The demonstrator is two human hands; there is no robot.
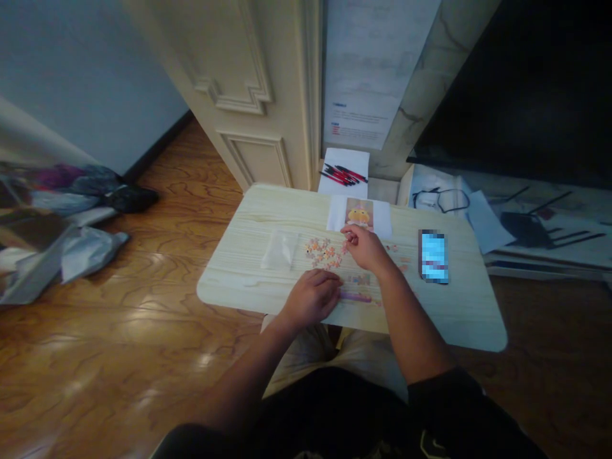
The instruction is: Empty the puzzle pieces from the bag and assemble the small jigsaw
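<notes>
A heap of small pinkish puzzle pieces (324,252) lies in the middle of a pale wooden table (268,210). My right hand (366,247) hovers just right of the heap, fingers pinched on one small piece. My left hand (312,298) rests curled near the front edge, pressing on a joined strip of purple-grey pieces (357,288); what its fingers hold is hidden. A reference picture (359,214) with a yellow figure lies at the far edge.
A clear plastic bag (280,249) lies left of the heap, a phone (433,256) to the right. Beyond the table are red and black pens (343,174) on paper, glasses (440,199), papers, a cream door. Bags lie on the wood floor at left.
</notes>
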